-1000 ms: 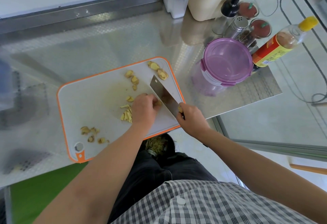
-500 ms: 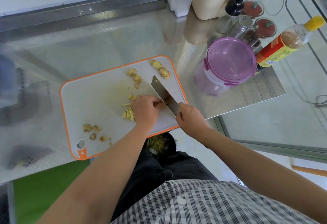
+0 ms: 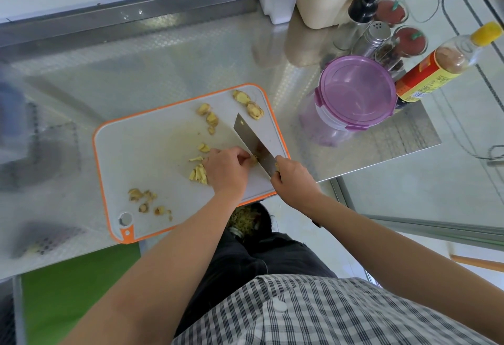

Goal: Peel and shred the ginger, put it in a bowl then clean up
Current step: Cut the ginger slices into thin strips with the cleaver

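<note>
Ginger piece (image 3: 254, 159) on the cutting board (image 3: 141, 153) is pinched by the curled fingers of your left hand (image 3: 225, 171); your right hand (image 3: 294, 181) has its fingers clamped on the cleaver (image 3: 249, 140)

the person is wearing a grey, black and white checked shirt (image 3: 327, 320) with a round white button (image 3: 278, 306) on its front, and is wearing black trousers (image 3: 245, 271); the forearms (image 3: 163, 263) are showing bare.
</note>
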### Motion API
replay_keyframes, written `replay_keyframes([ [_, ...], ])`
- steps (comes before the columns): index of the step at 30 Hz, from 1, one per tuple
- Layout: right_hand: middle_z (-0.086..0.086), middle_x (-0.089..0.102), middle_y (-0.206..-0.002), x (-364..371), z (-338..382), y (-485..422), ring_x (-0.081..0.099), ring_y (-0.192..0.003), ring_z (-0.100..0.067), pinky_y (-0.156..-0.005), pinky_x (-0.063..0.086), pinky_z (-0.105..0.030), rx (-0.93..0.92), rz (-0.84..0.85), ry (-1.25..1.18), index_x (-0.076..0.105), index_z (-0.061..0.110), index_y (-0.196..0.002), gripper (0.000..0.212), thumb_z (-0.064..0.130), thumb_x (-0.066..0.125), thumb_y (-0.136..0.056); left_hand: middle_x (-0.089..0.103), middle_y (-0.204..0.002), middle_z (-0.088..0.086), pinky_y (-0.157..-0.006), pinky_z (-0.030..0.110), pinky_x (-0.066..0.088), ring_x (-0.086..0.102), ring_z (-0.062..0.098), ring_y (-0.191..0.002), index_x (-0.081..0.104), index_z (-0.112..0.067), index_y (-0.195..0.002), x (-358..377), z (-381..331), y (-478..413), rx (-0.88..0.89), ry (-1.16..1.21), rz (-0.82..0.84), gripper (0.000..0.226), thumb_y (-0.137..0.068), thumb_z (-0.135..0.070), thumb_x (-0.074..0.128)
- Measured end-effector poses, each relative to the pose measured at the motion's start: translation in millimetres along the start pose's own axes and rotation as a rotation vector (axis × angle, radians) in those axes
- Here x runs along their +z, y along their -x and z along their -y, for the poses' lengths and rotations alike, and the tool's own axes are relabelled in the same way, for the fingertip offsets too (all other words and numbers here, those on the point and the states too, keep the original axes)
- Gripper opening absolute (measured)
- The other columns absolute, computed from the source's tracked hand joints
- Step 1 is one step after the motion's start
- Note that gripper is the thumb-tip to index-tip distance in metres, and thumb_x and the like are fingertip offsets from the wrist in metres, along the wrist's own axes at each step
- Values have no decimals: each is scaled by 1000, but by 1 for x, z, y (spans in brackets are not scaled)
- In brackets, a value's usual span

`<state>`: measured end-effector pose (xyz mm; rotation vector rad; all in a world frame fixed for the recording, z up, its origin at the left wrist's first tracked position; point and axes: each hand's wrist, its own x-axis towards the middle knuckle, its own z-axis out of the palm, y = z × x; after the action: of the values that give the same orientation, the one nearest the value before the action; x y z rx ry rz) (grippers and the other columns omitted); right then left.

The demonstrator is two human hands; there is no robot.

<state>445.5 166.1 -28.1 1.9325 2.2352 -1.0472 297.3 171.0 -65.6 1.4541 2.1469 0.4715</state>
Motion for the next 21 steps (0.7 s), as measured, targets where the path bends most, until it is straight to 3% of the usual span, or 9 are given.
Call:
replay_keyframes([
  [6,0,28,-58,-9,2,5,25,-52,-19,-49,20,-33,-48,-127,-71,26,11,-67,26,0,42,-85,72,-77,-8,-74,34,43,57,22,-84,74,-28,-80,-1,-1,-2,1,3,2,3,-82,-28,71],
  [17,-2,33,-64,-12,13,7,36,-61,-26,-50,24,-31,18,12,54,22,17,-65,32,2,40,-87,72,-74,-6,-69,38,50,63,25,-78,76,-30,-77,0,-1,-6,-28,0,28,9,-79,-26,68],
  [21,0,32,-69,-10,22,4,39,-71,-26,-61,31,-34,67,49,115,33,9,-79,13,1,39,-88,73,-76,-2,-70,38,51,63,27,-81,77,-29,-80,-2,-4,-7,-20,-20,39,11,-80,-29,66],
])
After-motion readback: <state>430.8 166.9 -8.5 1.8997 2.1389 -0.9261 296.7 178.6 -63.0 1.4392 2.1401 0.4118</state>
